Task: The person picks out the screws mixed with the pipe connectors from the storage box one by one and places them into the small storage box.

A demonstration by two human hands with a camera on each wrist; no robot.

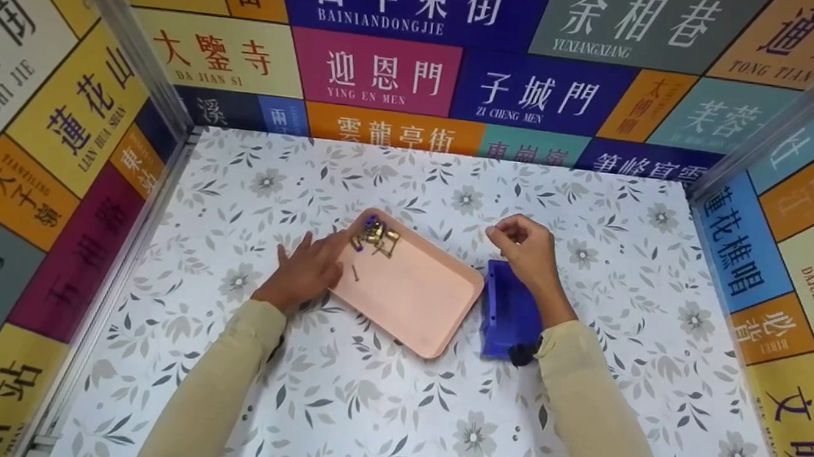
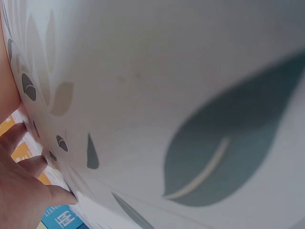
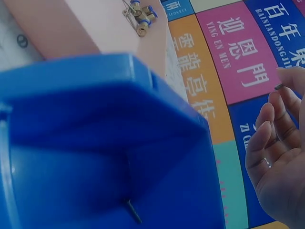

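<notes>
Meanwhile the right hand (image 1: 527,250) pinches a small dark screw (image 3: 279,87) above the blue box (image 1: 509,312), while the left hand's (image 1: 307,271) spread fingers rest at the pink tray's (image 1: 412,295) left edge, nearer the brass fittings (image 1: 375,234).

On the counter (image 1: 376,417) the tray (image 1: 415,303) lies left of the box (image 1: 506,314), just beside it; small fittings (image 1: 375,236) sit in the tray's far corner.

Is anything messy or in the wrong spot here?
Mostly tidy. The pink tray sits slanted on the table, its small metal fittings bunched in one far corner with a small dark pin apart. The blue box lies beside the tray.
</notes>
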